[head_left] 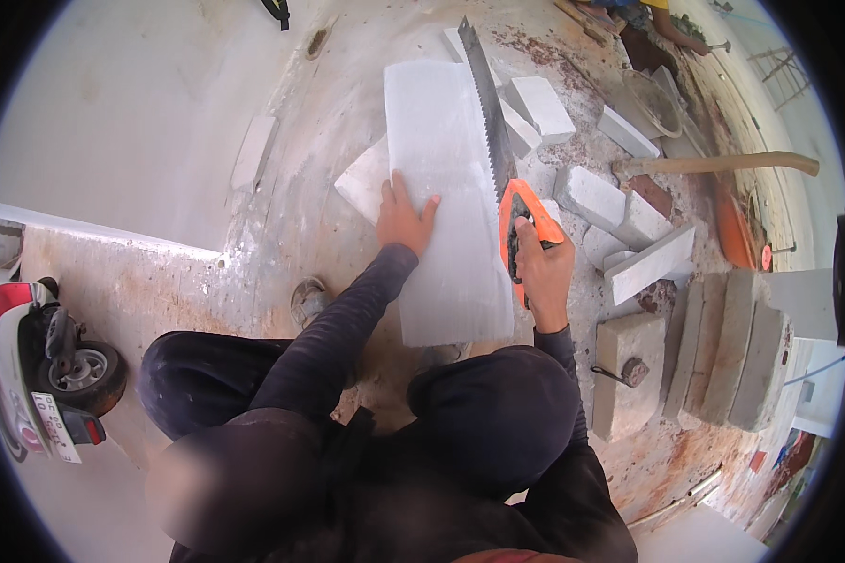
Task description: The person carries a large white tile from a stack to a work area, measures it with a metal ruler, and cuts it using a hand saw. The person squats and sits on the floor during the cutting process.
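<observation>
over the floor (296, 141), the white block (455, 281) is lying under the spread left hand (407, 218), ideally pressing well clear of the teeth (485, 117), while the right hand (546, 272) is gripping the saw (503, 155) by its handle (508, 211), best stroking straight.

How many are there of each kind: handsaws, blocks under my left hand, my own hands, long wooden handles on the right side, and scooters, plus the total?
Handsaw: 1
White block under your left hand: 1
Your hands, the left and the right hand: 2
Long wooden handle: 1
Scooter: 1
Total: 6
</observation>
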Demonstrator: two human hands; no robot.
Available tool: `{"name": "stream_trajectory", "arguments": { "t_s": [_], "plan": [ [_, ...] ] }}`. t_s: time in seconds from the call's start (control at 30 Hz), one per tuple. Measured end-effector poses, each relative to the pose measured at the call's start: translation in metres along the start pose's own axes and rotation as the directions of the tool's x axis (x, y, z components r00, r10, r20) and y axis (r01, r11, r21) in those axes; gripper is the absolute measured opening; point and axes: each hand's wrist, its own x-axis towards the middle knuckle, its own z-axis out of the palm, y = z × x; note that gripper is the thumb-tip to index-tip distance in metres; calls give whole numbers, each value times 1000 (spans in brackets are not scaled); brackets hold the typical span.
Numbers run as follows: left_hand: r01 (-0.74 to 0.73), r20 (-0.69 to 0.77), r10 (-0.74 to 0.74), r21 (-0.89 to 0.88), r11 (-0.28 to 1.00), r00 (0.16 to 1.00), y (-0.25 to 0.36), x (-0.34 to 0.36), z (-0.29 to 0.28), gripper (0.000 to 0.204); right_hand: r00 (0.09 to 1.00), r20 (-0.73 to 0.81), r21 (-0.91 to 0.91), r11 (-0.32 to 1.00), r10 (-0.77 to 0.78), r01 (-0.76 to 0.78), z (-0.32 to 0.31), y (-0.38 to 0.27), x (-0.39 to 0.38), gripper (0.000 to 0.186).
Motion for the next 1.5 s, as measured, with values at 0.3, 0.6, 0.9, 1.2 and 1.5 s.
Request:
{"name": "stream_trajectory", "arguments": {
  "t_s": [0.3, 0.6, 0.9, 1.2, 1.5],
  "plan": [
    [2, -20, 0, 71, 997, 1000, 5, 2, -5, 85, 986, 25, -106, 981, -163, 165, 32, 15, 23, 17],
    [-18, -31, 21, 74, 997, 999, 3, 2, -6, 85, 985, 28, -140, 975, -171, 174, 42, 14, 22, 21],
    [-33, -24, 35, 65, 997, 999, 4, 2, -5, 85, 985, 26, -180, 969, -170, 171, 39, 8, 20, 18],
    [-372, 16, 438, 557, 743, 899, -3, 3, -3, 71, 983, 100, -357, 917, -155, 181, 43, -15, 4, 26],
    [-358, 29, 370, 333, 872, 929, 16, -1, -4, 67, 943, 55, -521, 796, -329, 308, 54, -30, 60, 22]
  ]
}}
